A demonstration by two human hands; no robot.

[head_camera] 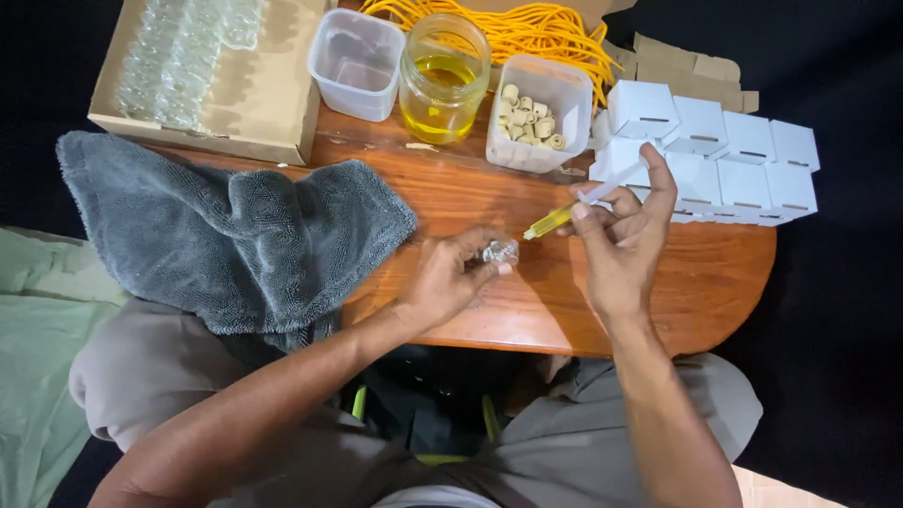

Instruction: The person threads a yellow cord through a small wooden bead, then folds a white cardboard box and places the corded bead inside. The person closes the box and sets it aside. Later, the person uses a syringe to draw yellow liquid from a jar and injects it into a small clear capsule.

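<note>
**Holding vial and syringe over the table**

Pinching a small glass vial [500,251] in our left hand [451,280], we keep it just above the wooden table [715,273], mouth toward the syringe [583,205]. Our right hand [621,245] wraps the syringe, thumb up at the plunger, yellow liquid inside. Behind stand a jar [444,77] of yellow oil, a tub [539,113] of corks, an empty tub [356,63], white boxes [715,150], and a grey towel [235,235].
</note>
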